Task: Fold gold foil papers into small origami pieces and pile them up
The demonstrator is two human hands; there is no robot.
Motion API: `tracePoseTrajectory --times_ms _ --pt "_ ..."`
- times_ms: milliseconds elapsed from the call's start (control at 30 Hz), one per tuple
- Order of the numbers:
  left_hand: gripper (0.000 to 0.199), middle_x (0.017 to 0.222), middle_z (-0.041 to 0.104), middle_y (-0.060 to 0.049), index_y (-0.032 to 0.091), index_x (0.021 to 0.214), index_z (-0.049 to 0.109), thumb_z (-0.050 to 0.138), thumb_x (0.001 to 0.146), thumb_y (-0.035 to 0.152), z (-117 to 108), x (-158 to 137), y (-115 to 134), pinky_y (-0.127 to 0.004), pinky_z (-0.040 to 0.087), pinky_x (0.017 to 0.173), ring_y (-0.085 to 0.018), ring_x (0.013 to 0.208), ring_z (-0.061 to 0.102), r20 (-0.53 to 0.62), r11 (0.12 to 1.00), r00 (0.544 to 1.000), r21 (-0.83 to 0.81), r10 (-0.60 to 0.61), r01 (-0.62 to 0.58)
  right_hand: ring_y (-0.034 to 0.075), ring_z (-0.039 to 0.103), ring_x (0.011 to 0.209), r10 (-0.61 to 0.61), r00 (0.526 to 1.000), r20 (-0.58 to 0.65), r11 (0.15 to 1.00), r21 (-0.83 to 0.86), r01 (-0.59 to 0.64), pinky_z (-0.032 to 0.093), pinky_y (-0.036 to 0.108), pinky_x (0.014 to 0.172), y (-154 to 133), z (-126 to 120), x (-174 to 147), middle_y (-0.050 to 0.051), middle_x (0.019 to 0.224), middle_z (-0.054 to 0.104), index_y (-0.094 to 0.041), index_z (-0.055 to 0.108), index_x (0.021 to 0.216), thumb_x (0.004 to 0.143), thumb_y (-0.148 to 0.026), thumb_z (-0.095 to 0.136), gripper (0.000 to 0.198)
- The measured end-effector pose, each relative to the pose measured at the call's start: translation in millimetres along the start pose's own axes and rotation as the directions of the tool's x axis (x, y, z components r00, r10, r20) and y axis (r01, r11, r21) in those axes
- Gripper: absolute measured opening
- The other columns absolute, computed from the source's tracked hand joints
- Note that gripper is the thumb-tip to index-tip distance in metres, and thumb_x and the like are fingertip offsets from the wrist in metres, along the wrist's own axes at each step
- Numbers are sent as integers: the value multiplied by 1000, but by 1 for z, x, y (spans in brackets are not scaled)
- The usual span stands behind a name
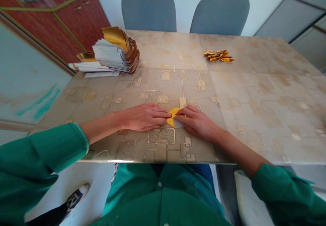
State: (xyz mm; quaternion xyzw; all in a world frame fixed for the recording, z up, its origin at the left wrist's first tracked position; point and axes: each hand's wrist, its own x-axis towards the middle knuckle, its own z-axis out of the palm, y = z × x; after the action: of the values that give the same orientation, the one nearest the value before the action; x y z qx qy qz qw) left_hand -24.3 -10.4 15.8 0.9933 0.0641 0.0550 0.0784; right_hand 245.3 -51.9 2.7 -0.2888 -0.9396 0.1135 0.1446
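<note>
A small sheet of gold paper (172,120), partly folded, lies on the table between my hands; a pale grey-white underside shows at its lower right. My left hand (145,117) comes in low from the left, its fingers close together and their tips holding the paper's left end against the tabletop. From the right, my right hand (197,122) has its fingers bent and closed on the paper's right part. Both thumbs are mostly hidden. A finished-looking folded gold paper piece (218,56), with pleated points, sits farther back on the right.
A thick stack of gold and white paper sheets (112,54) stands at the table's back left. The patterned table (163,148) has its front edge close to my body. Two grey chairs (149,10) are behind it, and a red-brown cabinet (78,18) stands at the left.
</note>
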Motion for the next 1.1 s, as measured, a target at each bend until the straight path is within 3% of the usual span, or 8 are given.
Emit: tracePoseTrajectory --times_ms 167,367,600,733,900,1100 --pt "31 126 67 -6 19 113 66 36 103 19 13 5 8 -37 47 103 -19 116 61 -116 992 989 80 -88 98 23 51 104 -4 999 -52 998 68 7 46 40 93 0 5 -3 13 112 63 -15 64 114 90 -7 43 33" --pt "28 117 70 -9 17 113 65 41 101 15 29 8 18 -35 54 93 -18 110 62 -294 978 934 -8 -203 210 23 52 102 18 999 -30 997 75 -16 45 40 91 3 3 1 10 109 63 -19 62 120 94 -14 45 32" --pt "27 107 69 -6 17 107 67 40 103 23 24 14 26 -27 53 80 -15 92 64 -259 919 883 -157 -392 362 23 48 103 1 1000 4 1000 -13 -1 41 39 91 5 5 2 10 111 59 -21 63 121 96 -23 47 29" --pt "28 96 69 -7 17 104 68 40 102 21 22 12 26 -30 50 80 -17 90 61 -226 961 940 50 -256 273 22 49 101 -11 1000 2 999 -32 11 40 37 89 8 6 3 9 108 60 -22 65 117 98 -24 45 28" --pt "25 98 70 -5 20 105 67 42 103 23 17 10 12 -31 48 83 -18 96 60 -204 945 962 238 -179 226 23 49 100 13 1000 -8 1000 16 -13 41 39 90 1 7 3 11 109 59 -21 63 123 95 -27 49 31" --pt "25 96 71 -5 17 101 67 42 102 20 15 11 4 -31 50 84 -18 94 62 -177 953 976 251 -130 172 24 48 95 98 995 -4 995 12 -98 43 39 87 -10 10 6 11 104 59 -15 61 124 96 -25 47 33"
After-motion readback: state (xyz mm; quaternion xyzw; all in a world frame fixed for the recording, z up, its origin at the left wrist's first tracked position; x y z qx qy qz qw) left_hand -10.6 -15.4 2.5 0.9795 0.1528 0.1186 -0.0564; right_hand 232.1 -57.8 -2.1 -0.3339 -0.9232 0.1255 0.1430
